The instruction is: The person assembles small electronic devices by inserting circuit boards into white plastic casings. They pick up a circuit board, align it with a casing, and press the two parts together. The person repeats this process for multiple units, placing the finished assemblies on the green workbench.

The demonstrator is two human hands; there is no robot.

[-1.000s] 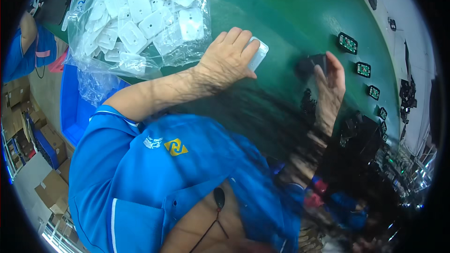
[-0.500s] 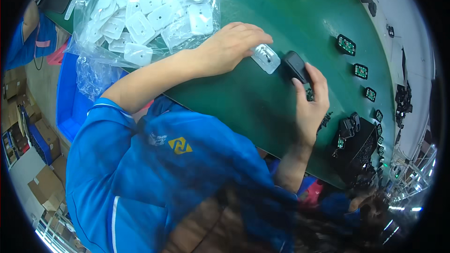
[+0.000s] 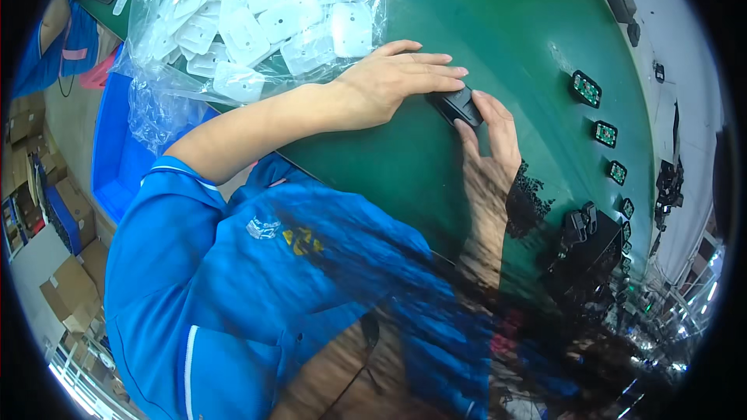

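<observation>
My right hand (image 3: 494, 132) is closed around the near right end of a small black box-shaped housing (image 3: 464, 106), thumb on the near side and fingers on the far side. My left hand (image 3: 397, 82) lies over the housing's far left end, its fingers stretched out together and touching it. The left thumb is hidden. The white moulded plate from before is out of sight, and whether it lies under the housing I cannot tell. Beyond my left forearm, several white plates (image 3: 352, 29) fill a clear plastic bag (image 3: 159, 78) on the green table (image 3: 513, 23).
Black-framed circuit boards (image 3: 585, 89) stand in a row along the table's right side. Nearer are a heap of small black parts (image 3: 529, 198) and a black box (image 3: 595, 253) with black pieces on it. A blue bin (image 3: 117, 152) sits at the left; hair blurs the lower right.
My right hand has brought the black housing left, to where the white plate was. My left fingers have stretched out over it, and the plate has gone out of sight.
</observation>
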